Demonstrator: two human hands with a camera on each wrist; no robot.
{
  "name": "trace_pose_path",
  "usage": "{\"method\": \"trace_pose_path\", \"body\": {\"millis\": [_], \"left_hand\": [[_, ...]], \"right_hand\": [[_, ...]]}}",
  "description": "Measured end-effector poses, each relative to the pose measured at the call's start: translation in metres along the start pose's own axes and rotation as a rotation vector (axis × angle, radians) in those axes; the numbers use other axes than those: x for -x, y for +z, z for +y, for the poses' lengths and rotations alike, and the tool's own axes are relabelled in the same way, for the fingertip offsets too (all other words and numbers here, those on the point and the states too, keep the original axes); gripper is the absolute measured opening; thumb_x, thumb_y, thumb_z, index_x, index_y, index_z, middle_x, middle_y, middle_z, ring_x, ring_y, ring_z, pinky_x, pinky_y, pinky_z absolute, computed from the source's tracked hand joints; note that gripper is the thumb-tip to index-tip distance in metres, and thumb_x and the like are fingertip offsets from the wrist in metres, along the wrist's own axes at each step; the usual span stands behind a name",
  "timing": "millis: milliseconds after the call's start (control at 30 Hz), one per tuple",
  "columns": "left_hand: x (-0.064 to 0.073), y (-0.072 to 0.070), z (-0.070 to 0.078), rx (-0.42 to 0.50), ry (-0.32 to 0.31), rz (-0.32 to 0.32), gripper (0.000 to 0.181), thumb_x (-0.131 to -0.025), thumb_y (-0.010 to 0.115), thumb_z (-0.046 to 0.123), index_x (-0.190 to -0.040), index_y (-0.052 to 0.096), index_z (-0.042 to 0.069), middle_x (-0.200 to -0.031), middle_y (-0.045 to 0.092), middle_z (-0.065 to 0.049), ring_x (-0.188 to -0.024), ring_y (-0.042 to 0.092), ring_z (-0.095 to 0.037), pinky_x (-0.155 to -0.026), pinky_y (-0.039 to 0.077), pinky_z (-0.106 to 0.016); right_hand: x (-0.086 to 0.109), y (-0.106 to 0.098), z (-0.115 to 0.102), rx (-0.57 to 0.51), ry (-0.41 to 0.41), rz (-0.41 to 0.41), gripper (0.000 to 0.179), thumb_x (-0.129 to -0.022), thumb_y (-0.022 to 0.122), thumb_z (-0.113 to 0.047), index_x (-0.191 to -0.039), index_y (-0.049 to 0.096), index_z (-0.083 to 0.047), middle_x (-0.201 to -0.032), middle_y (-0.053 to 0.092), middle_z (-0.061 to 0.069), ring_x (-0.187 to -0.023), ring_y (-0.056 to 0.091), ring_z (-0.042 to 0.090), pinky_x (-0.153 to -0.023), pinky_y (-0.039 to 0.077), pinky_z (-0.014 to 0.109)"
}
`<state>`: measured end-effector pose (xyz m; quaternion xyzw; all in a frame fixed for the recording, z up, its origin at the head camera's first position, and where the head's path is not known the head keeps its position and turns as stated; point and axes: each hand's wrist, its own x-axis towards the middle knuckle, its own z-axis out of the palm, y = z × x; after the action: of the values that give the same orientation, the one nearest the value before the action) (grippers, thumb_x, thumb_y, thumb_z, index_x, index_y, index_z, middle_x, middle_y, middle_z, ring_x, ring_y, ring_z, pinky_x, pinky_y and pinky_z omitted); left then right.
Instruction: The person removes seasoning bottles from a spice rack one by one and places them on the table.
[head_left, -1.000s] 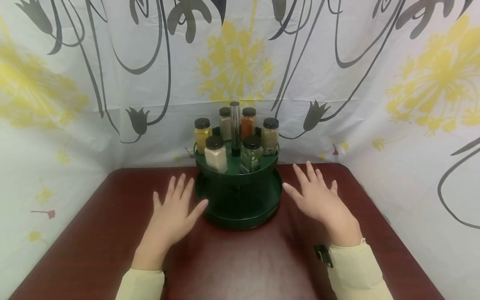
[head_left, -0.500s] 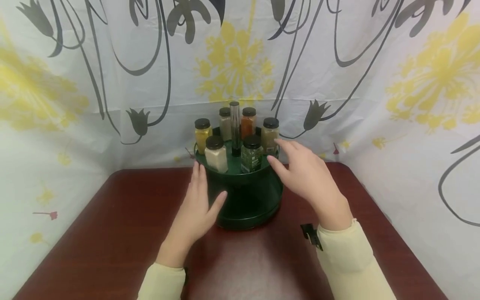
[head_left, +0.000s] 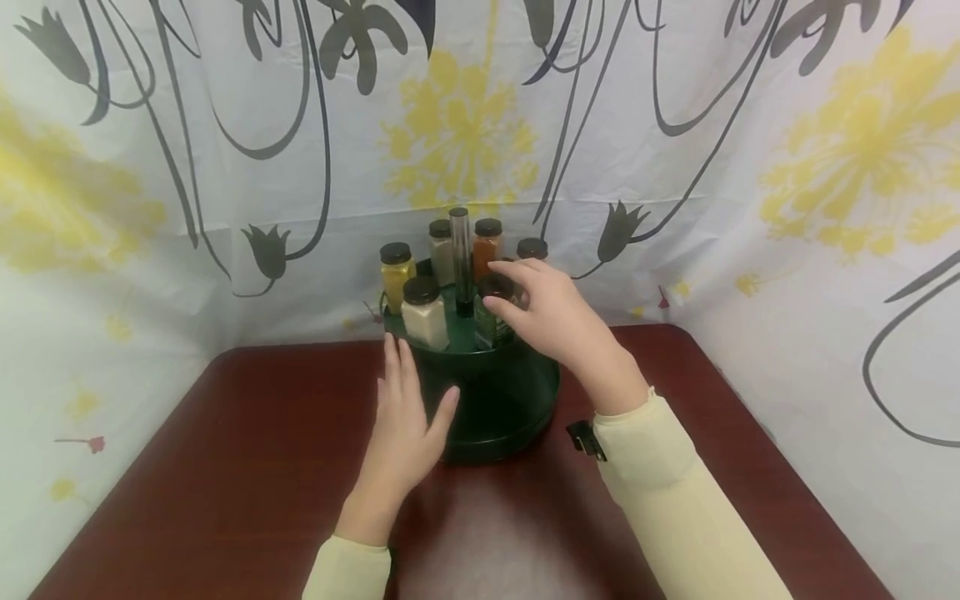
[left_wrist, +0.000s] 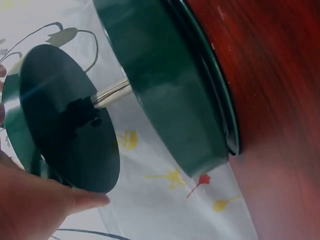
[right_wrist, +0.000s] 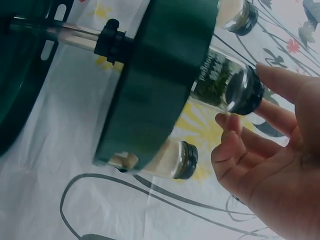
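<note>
From where I stand, the clear glass jar of green dried herbs with a black screw cap (right_wrist: 212,82) stands upright on the upper level of a round, dark green 2-tier rack (head_left: 480,450), at its near edge. The person's right hand (head_left: 561,315) is the nearer of the 2, slanting in from the right, its fingers across the jar's vertical axis at cap height. The thumb and fingers are parted, with the cap between them; whether they press on it I cannot tell. The left hand (head_left: 401,421) lies lower, against the upper level's left front wall, fingers straight and thumb held apart, with no jar in it. Just left of the herbs stands a clear jar of cream powder with a black cap (head_left: 425,323), and behind, at the rack's middle, rises a shiny upright post with a dark top (head_left: 460,254).
</note>
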<state>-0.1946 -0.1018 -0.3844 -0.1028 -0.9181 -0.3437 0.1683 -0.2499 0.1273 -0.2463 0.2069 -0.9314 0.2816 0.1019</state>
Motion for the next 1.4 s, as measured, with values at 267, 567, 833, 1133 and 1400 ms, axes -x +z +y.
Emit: {"method": "trace_pose_path", "body": {"millis": [267,567,833,1133,1400], "left_hand": [[-0.020,-0.005,-0.001,0.011,0.096,0.185,0.085,-0.107,0.059,0.050,-0.171,0.019,0.011,-0.180,0.011,-0.017,-0.164,0.022,-0.043,-0.122,0.039,-0.068],[-0.028,-0.015,-0.014,0.026,-0.004,0.045,0.102,-0.103,0.062,0.058,-0.172,0.007,0.005,-0.181,-0.007,-0.016,-0.167,0.006,-0.046,-0.126,0.028,-0.070],[-0.031,-0.024,-0.020,0.020,-0.009,0.026,0.104,-0.102,0.065,0.058,-0.172,0.007,0.007,-0.182,-0.001,-0.012,-0.168,0.011,-0.040,-0.130,0.025,-0.065],[-0.032,-0.024,-0.020,-0.009,-0.009,0.008,0.101,-0.102,0.064,0.059,-0.172,0.012,0.008,-0.181,0.004,-0.014,-0.166,0.017,-0.041,-0.129,0.027,-0.065],[-0.035,-0.029,-0.017,-0.036,-0.010,-0.019,0.100,-0.102,0.063,0.059,-0.172,0.012,0.008,-0.181,0.002,-0.014,-0.166,0.018,-0.042,-0.129,0.028,-0.064]], "right_hand": [[-0.004,0.005,-0.002,-0.010,0.023,0.011,0.055,-0.106,0.066,-0.037,-0.157,0.054,-0.021,-0.109,0.062,0.008,-0.080,0.055,0.023,-0.074,0.049,0.040],[0.000,0.017,-0.001,-0.054,0.014,0.006,0.056,-0.106,0.067,-0.036,-0.157,0.053,-0.021,-0.093,0.056,0.007,-0.078,0.052,0.023,-0.072,0.047,0.040],[0.002,0.018,-0.002,-0.094,-0.008,0.062,0.058,-0.107,0.066,-0.034,-0.160,0.049,-0.018,-0.115,0.061,0.010,-0.088,0.054,0.025,-0.082,0.049,0.044],[0.007,0.009,-0.002,-0.128,-0.021,0.162,0.062,-0.108,0.062,-0.031,-0.163,0.042,-0.012,-0.146,0.051,0.015,-0.097,0.054,0.027,-0.085,0.050,0.044],[0.020,-0.016,-0.012,-0.137,-0.008,0.241,0.055,-0.109,0.061,-0.032,-0.160,0.048,-0.014,-0.140,0.053,0.016,-0.095,0.050,0.028,-0.083,0.044,0.043]]}}
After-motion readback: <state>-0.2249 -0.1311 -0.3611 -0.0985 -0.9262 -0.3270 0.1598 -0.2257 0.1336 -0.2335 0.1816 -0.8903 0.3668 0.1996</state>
